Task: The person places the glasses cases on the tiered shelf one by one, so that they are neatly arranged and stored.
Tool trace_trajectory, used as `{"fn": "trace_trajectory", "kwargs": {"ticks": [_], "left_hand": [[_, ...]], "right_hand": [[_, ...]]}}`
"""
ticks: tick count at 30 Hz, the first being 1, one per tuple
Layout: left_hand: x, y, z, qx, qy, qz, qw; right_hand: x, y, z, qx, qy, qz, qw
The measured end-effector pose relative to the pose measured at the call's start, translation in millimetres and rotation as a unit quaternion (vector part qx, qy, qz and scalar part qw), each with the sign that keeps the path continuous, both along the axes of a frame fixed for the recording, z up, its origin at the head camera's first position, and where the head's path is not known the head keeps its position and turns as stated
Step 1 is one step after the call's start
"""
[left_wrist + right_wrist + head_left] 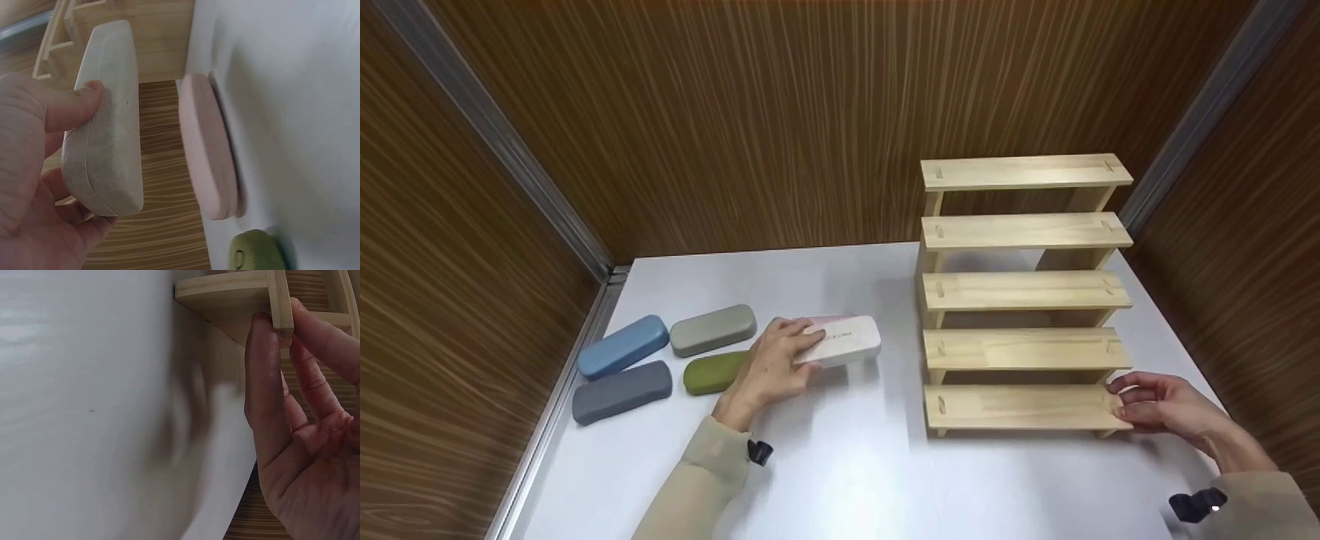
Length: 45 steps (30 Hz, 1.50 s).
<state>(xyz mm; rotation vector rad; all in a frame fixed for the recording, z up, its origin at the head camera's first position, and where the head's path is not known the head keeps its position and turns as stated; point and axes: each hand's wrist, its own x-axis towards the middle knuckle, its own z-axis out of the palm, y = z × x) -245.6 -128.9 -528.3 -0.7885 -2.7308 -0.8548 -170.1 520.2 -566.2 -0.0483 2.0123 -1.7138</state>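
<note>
At the far left of the white tabletop (847, 465), a blue case (622, 346) lies aslant, with a dark gray case (622, 392) just beside it on the near side. Next to the right come a pale gray case (713, 331) and, nearer the viewer, a green case (714, 373), partly hidden by the left hand (771, 364). This hand, extending from a beige sleeve (697, 465), pinches a white case (844, 341) by its left part, the thumb against one long side and the fingers against the other. The white case, which bears dark lettering on its upper face, is held clear of the tabletop; a pink case (208, 146) lies on the surface beyond it, largely covered in the head view. Farther right, apart from the white case, stands a pale wooden rack (1027, 289) of five stepped shelves, rising toward the wood-grained back wall (780, 127). At the far right, the right hand (1177, 412) pinches the right end of the lowest shelf (1027, 406) between thumb and fingers, the remaining fingers bent.
</note>
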Motion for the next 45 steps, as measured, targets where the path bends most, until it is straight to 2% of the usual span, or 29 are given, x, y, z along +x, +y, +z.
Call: {"fn": "trace_trajectory", "kwargs": {"ticks": [6,12,21,36,45], "left_hand": [[-4.6,1.0,23.7,0.028,0.021,-0.007,0.9994],[-11.1,7.3,45.9,0.029,0.031,-0.009,0.9991],[-22.4,19.5,73.4,0.034,0.044,-0.018,0.9983],[-39.0,46.7,117.5,0.040,0.077,-0.065,0.9941],[-52.2,68.5,140.2,0.024,0.088,-0.088,0.9919]], "right_hand": [[0.6,-1.7,1.6,0.003,-0.008,-0.007,0.9999],[0.9,-1.5,3.3,0.007,-0.010,-0.012,0.9999],[-0.6,-2.1,4.5,0.009,-0.010,-0.004,0.9999],[-1.0,-1.8,6.1,0.036,-0.011,-0.003,0.9993],[0.5,-2.2,5.8,0.018,-0.009,0.001,0.9998]]}}
